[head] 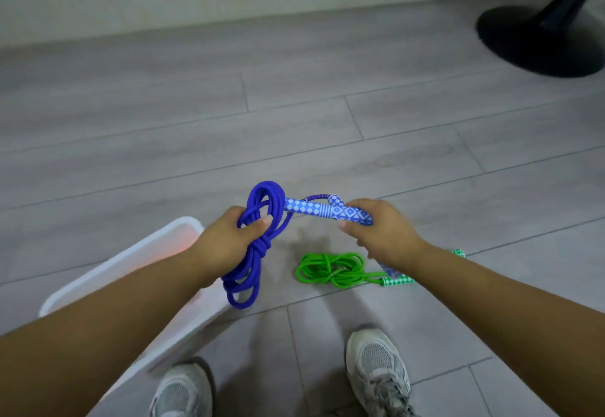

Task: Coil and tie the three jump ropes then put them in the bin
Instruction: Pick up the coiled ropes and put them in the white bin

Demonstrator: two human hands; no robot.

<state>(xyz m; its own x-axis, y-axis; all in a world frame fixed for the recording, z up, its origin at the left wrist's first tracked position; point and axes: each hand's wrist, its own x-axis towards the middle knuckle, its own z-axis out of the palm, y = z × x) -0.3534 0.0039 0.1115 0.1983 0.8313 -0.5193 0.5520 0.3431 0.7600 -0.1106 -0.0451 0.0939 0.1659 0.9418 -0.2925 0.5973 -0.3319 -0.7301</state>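
A blue jump rope [252,253] hangs in a coiled bundle from my left hand [229,236], whose fingers wrap round the middle of the coil. My right hand [383,230] grips the rope's blue-and-white patterned handles [327,212], which stick out sideways from the top of the coil. On the floor below lies a green jump rope [330,267] in a loose coil, its green-and-white handles [397,280] partly hidden behind my right forearm. A white bin [131,249] stands at the lower left under my left arm. No third rope shows.
Grey plank floor [294,122] stretches ahead to a pale wall. A black round pedestal base [540,37] stands at the far right. My two grey sneakers [376,371] are at the bottom, close to the bin and the green rope.
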